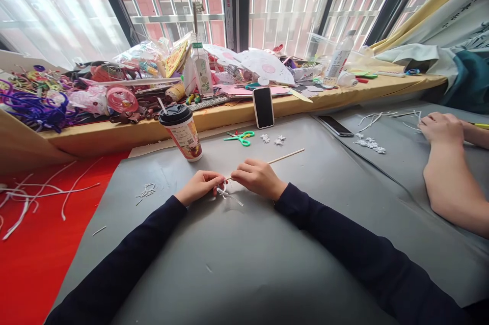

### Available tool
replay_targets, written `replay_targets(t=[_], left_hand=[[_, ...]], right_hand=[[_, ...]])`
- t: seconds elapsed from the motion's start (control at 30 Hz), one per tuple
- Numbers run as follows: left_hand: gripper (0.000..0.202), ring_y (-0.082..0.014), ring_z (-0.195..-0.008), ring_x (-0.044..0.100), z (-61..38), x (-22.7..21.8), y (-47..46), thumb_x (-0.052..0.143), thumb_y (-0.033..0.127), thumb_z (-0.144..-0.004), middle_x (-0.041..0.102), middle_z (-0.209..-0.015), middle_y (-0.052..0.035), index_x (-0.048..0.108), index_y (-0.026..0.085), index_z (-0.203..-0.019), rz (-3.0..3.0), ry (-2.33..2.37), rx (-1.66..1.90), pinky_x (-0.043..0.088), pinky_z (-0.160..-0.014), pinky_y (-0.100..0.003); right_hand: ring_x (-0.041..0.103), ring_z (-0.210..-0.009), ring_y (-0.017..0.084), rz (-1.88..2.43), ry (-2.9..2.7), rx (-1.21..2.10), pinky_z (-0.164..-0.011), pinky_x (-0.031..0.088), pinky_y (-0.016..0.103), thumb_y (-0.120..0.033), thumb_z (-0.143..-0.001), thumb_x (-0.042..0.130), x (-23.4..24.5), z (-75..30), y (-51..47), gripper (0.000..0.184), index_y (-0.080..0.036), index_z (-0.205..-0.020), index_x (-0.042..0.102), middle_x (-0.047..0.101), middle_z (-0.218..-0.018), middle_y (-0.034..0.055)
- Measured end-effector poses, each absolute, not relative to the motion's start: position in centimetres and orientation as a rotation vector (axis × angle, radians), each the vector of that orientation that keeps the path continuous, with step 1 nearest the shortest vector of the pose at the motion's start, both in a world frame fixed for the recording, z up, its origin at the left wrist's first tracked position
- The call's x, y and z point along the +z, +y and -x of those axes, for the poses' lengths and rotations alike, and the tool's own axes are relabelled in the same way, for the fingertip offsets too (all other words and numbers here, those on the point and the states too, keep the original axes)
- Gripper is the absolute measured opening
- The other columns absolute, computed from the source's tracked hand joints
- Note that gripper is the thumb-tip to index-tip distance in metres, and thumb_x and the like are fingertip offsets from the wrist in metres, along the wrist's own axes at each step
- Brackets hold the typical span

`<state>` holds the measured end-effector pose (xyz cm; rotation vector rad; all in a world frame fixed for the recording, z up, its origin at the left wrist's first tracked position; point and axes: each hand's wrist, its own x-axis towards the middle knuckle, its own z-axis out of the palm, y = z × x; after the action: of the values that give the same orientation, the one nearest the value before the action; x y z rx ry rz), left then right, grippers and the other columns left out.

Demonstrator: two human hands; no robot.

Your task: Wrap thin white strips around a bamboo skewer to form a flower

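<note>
Over the middle of the grey table point(214, 264), my left hand point(200, 186) is closed, its fingertips pinching a looped white cord point(224, 192). One loose end of the cord trails to the lower right. My right hand point(257, 177) is closed round a thin wooden stick point(288, 156), which points up to the right. The stick's other end reaches the cord at my left fingertips; whether it passes through the loop is too small to tell. Small white cord flowers point(279, 140) lie beyond my hands, beside green-handled scissors point(242, 137).
A lidded paper cup point(183, 134) with a straw stands behind my left hand. A phone point(263, 107) leans against the cluttered ledge. Cord scraps point(146, 191) lie at left, near long white cords point(49, 190) on red cloth. At right, another person's hand point(441, 128) handles white cord near another phone point(336, 126).
</note>
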<state>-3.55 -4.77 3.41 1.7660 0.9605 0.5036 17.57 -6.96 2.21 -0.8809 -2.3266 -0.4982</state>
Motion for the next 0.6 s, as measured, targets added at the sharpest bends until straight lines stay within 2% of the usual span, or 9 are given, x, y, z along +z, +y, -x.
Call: replay_targets(t=[0.23, 0.37, 0.5, 0.6], left_hand=[[0.039, -0.0068, -0.047, 0.046, 3.58, 3.17, -4.67, 0.046, 0.048, -0.076, 0.057, -0.066, -0.0003, 0.060, 0.012, -0.074, -1.790, 0.950, 0.542, 0.038, -0.052, -0.021], [0.037, -0.0073, -0.048, 0.045, 3.65, 3.02, -4.57, 0.047, 0.046, -0.076, 0.057, -0.066, -0.0013, 0.060, 0.011, -0.076, -1.787, 0.938, 0.526, 0.035, -0.051, -0.021], [0.039, -0.0074, -0.048, 0.045, 3.52, 3.15, -4.67, 0.045, 0.047, -0.077, 0.058, -0.069, -0.0024, 0.060, 0.011, -0.077, -1.794, 0.937, 0.506, 0.037, -0.053, -0.022], [0.040, -0.0081, -0.047, 0.044, 3.36, 3.35, -4.85, 0.043, 0.049, -0.077, 0.055, -0.063, -0.0004, 0.059, 0.012, -0.078, -1.806, 0.945, 0.504, 0.037, -0.053, -0.023]], right_hand=[[0.044, -0.067, 0.010, 0.910, -2.334, -0.475, -0.056, 0.025, 0.024, -0.032, -0.088, 0.041, 2.07, -17.33, -6.96, 0.023, -0.020, -0.083, 0.061, 0.056, -0.071, 0.0012], [0.045, -0.067, 0.010, 0.926, -2.331, -0.466, -0.056, 0.025, 0.024, -0.032, -0.088, 0.040, 1.93, -17.25, -6.99, 0.024, -0.021, -0.083, 0.061, 0.057, -0.072, 0.0011], [0.045, -0.065, 0.009, 0.923, -2.322, -0.480, -0.054, 0.023, 0.024, -0.032, -0.088, 0.040, 1.82, -17.26, -7.03, 0.024, -0.021, -0.083, 0.061, 0.057, -0.071, 0.0005], [0.045, -0.063, 0.008, 0.930, -2.297, -0.488, -0.054, 0.022, 0.023, -0.032, -0.089, 0.039, 1.78, -17.22, -7.09, 0.024, -0.021, -0.083, 0.060, 0.056, -0.070, 0.0004]])
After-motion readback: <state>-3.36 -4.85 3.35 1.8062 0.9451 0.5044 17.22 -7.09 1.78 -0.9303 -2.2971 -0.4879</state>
